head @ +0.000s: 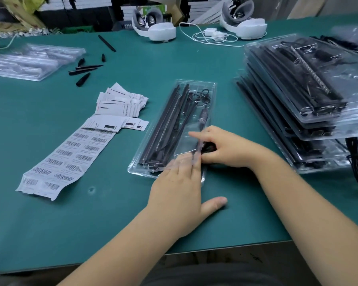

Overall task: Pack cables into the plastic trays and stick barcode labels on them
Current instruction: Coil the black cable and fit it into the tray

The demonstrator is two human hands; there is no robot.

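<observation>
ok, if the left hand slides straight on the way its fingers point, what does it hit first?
Probably the black cable bundle gripped by the right hand. The left hand lies flat on the clear plastic tray, its fingers pointing there; depth unclear.

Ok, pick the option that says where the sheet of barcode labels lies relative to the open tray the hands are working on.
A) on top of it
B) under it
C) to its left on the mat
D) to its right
C: the sheet of barcode labels lies flat on the green mat, left of the open tray, apart from it.
</observation>
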